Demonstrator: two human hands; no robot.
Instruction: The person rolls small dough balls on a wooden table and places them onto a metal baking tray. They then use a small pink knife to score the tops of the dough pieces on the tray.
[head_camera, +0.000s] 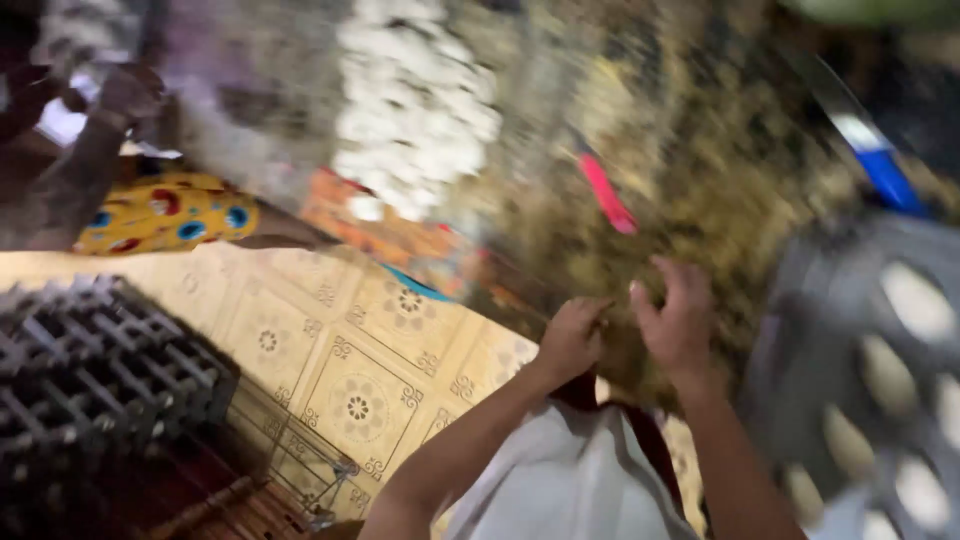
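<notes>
1. Your left hand sits low in the view, just left of centre, its fingers curled into a loose fist against the edge of a blurred heap of dark green and yellow plant matter. The blur hides whether anything is pinched inside that fist.
2. Your right hand is just beside it at 3 o'clock, near but not touching, with the fingers spread fairly wide and bent, the tips resting on the same heap. You cannot tell if it grips a strand.
3. The heap spreads from your hands toward 12 and 1 o'clock, filling the upper right.
4. A pink, stick-like object lies on the heap at 12 o'clock from your hands, well apart from them.
5. A mound of white flowers lies at 11 o'clock, beyond an orange patterned cloth.
6. A grey plastic basket with oval holes stands at 3 o'clock, close to your right forearm.
7. A dark lattice crate rests at 9 o'clock on the cream patterned floor.
8. Another person's hand shows far off at 10 o'clock, above yellow dotted fabric.
</notes>
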